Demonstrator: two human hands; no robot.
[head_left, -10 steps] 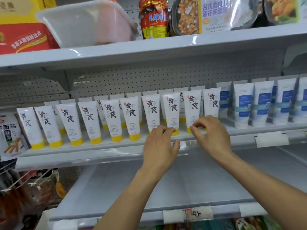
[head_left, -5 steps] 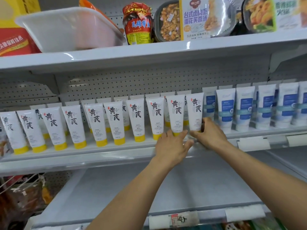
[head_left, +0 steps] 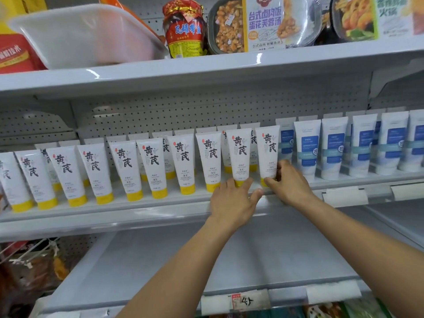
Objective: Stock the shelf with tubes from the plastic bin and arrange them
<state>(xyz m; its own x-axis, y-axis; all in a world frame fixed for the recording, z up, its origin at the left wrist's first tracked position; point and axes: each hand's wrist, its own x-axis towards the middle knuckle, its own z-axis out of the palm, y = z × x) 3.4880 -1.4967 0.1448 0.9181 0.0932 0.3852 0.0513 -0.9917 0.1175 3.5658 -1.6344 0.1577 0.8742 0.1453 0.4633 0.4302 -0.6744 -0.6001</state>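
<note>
Several white tubes with yellow caps (head_left: 151, 166) stand cap-down in two rows on the middle shelf (head_left: 137, 210). My right hand (head_left: 286, 182) grips the lower part of the rightmost yellow-capped tube (head_left: 267, 148). My left hand (head_left: 231, 200) touches the cap end of the tube beside it (head_left: 238, 150), fingers fairly straight, thumb spread toward the right hand. The white plastic bin (head_left: 87, 35) sits tilted on the top shelf at the left.
White tubes with blue labels (head_left: 332, 145) fill the middle shelf to the right. On the top shelf are a red jar (head_left: 183, 28), packaged meals (head_left: 263, 21) and a red box (head_left: 13, 53). The lower shelf (head_left: 229, 260) lies below my arms.
The view has shifted so the tubes sit further left. Both hands moved right along the row, to the last two yellow-capped tubes, and the right hand now grips the end one.
</note>
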